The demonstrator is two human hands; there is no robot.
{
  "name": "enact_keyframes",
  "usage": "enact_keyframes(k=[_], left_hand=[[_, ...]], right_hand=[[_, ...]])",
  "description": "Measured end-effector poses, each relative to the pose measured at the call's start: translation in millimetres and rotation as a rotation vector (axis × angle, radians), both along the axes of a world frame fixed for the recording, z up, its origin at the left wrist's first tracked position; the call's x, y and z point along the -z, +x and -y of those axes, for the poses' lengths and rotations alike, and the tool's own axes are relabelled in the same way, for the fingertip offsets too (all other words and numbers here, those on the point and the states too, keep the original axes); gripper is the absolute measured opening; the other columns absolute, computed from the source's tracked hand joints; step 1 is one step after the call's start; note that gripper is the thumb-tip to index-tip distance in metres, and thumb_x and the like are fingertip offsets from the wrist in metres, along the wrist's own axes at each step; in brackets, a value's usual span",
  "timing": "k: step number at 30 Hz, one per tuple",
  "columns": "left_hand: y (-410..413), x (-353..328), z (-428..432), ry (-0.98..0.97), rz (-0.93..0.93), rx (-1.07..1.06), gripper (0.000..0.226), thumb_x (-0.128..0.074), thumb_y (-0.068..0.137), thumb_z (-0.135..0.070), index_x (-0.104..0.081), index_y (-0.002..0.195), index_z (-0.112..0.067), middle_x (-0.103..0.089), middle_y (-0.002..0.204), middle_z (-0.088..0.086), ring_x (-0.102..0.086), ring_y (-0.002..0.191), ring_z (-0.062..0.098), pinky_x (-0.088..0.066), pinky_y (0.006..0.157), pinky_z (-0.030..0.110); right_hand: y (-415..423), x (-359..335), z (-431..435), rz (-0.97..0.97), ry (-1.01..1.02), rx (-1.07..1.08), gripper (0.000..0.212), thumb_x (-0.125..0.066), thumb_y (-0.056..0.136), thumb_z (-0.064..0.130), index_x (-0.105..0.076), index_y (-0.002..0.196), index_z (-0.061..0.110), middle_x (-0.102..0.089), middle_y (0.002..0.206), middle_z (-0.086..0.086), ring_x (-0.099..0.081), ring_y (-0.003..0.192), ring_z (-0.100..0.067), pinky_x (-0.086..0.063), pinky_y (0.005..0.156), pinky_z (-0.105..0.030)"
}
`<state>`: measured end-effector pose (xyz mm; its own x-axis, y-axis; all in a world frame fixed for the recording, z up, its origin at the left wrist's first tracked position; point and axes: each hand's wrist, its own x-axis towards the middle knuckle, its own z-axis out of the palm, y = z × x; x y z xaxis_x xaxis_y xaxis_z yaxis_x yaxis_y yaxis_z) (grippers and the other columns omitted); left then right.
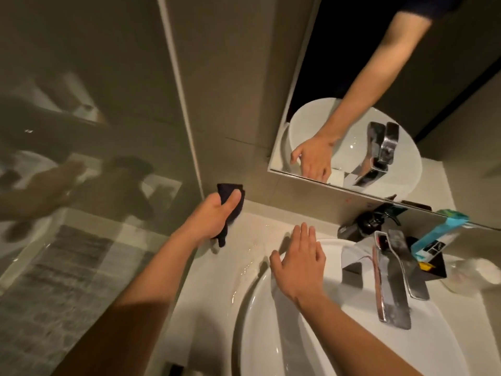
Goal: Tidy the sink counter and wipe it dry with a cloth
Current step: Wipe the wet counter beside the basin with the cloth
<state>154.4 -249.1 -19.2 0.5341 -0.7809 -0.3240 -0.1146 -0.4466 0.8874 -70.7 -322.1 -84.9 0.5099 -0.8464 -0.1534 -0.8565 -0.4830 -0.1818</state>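
Note:
My left hand (214, 215) is closed around a dark folded cloth (233, 196), held just above the back left corner of the pale counter (252, 215). Water streaks glisten on the counter (249, 256) between the cloth and the basin. My right hand (298, 261) lies flat, fingers spread, on the left rim of the round white basin (260, 316). It holds nothing.
A chrome faucet (393, 275) stands at the basin's right. Behind it are a dark pump bottle (371, 221), a teal tube (433, 234) in a black holder (433, 270) and a clear cup (477, 272). A mirror (352, 104) hangs above; a glass partition (81, 131) closes the left.

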Motion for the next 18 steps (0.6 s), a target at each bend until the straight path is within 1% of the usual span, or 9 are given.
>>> enact_keyframes(k=[1, 2, 3, 4, 5, 6, 9, 12, 18], left_hand=[[5.4, 5.2, 12.3, 0.003, 0.051, 0.094, 0.075, -0.047, 0.086, -0.074, -0.06, 0.091, 0.0, -0.06, 0.074, 0.006, -0.059, 0.067, 0.02, -0.052, 0.07, 0.042], [7.4, 11.3, 23.3, 0.003, 0.124, 0.197, 0.065, -0.048, 0.094, -0.067, -0.064, 0.101, -0.004, -0.063, 0.085, 0.006, -0.062, 0.079, 0.02, -0.052, 0.076, 0.04], [8.3, 22.7, 33.1, 0.014, 0.25, 0.321, 0.055, -0.048, 0.1, -0.057, -0.065, 0.123, -0.01, -0.067, 0.11, 0.007, -0.063, 0.103, 0.021, -0.047, 0.093, 0.036], [7.6, 36.1, 40.6, 0.028, 0.387, 0.456, 0.053, -0.046, 0.104, -0.049, -0.052, 0.146, -0.017, -0.059, 0.141, 0.007, -0.051, 0.131, 0.02, -0.033, 0.11, 0.03], [5.2, 52.3, 44.3, 0.039, 0.472, 0.576, 0.056, -0.045, 0.106, -0.044, -0.037, 0.157, -0.022, -0.04, 0.16, 0.003, -0.032, 0.149, 0.017, -0.018, 0.117, 0.025], [-0.2, 70.0, 45.0, 0.072, 0.494, 0.679, 0.059, -0.044, 0.106, -0.044, -0.028, 0.16, -0.026, -0.026, 0.167, -0.001, -0.017, 0.154, 0.014, -0.007, 0.12, 0.023], [-16.0, 116.2, 36.4, 0.119, 0.646, 0.798, 0.062, -0.035, 0.104, -0.058, -0.021, 0.161, -0.035, -0.012, 0.17, -0.012, 0.001, 0.155, 0.005, 0.0, 0.125, 0.034], [-18.4, 125.1, 33.8, 0.106, 0.727, 0.76, 0.06, -0.029, 0.102, -0.064, -0.023, 0.158, -0.044, -0.009, 0.168, -0.018, 0.003, 0.155, 0.004, 0.002, 0.123, 0.035], [-29.3, 127.0, 24.6, 0.192, 0.887, 0.738, 0.071, -0.022, 0.1, -0.068, -0.008, 0.162, -0.036, -0.002, 0.17, -0.014, 0.006, 0.157, 0.009, -0.001, 0.126, 0.042]], right_hand=[[0.1, 0.6, 0.0, 0.001, 0.006, 0.002, 0.087, -0.023, 0.093, 0.06, -0.005, 0.162, 0.01, 0.001, 0.171, -0.008, 0.009, 0.158, -0.023, -0.005, 0.127, -0.043], [0.3, 0.9, -0.1, 0.002, 0.011, 0.005, 0.087, -0.023, 0.093, 0.06, -0.003, 0.162, 0.01, 0.002, 0.171, -0.008, 0.01, 0.157, -0.023, -0.004, 0.127, -0.043], [0.4, 1.5, -0.3, 0.003, 0.009, 0.006, 0.087, -0.024, 0.093, 0.06, -0.002, 0.162, 0.01, 0.003, 0.171, -0.008, 0.01, 0.157, -0.022, -0.004, 0.127, -0.043], [0.4, 2.1, -0.8, 0.003, 0.002, 0.007, 0.088, -0.024, 0.093, 0.059, -0.001, 0.162, 0.01, 0.003, 0.171, -0.008, 0.01, 0.157, -0.022, -0.005, 0.127, -0.043], [0.4, 2.9, -1.6, 0.004, -0.006, 0.008, 0.088, -0.025, 0.094, 0.059, -0.001, 0.162, 0.009, 0.003, 0.171, -0.008, 0.009, 0.157, -0.022, -0.006, 0.127, -0.043], [0.1, 3.6, -2.3, 0.005, -0.009, 0.007, 0.088, -0.026, 0.094, 0.059, -0.001, 0.162, 0.009, 0.003, 0.171, -0.009, 0.008, 0.158, -0.023, -0.007, 0.127, -0.043], [0.1, 5.6, -2.7, 0.013, -0.026, 0.008, 0.089, -0.029, 0.094, 0.058, -0.001, 0.161, 0.006, 0.004, 0.171, -0.011, 0.008, 0.158, -0.023, -0.008, 0.127, -0.042], [1.6, 6.1, -3.9, 0.002, -0.04, 0.024, 0.092, -0.028, 0.094, 0.06, 0.001, 0.16, 0.003, 0.009, 0.169, -0.015, 0.011, 0.157, -0.026, -0.006, 0.127, -0.043], [1.0, 5.6, -17.5, -0.018, 0.021, 0.198, 0.106, -0.014, 0.091, 0.076, 0.012, 0.157, -0.003, 0.022, 0.165, -0.022, 0.023, 0.154, -0.031, 0.004, 0.127, -0.046]])
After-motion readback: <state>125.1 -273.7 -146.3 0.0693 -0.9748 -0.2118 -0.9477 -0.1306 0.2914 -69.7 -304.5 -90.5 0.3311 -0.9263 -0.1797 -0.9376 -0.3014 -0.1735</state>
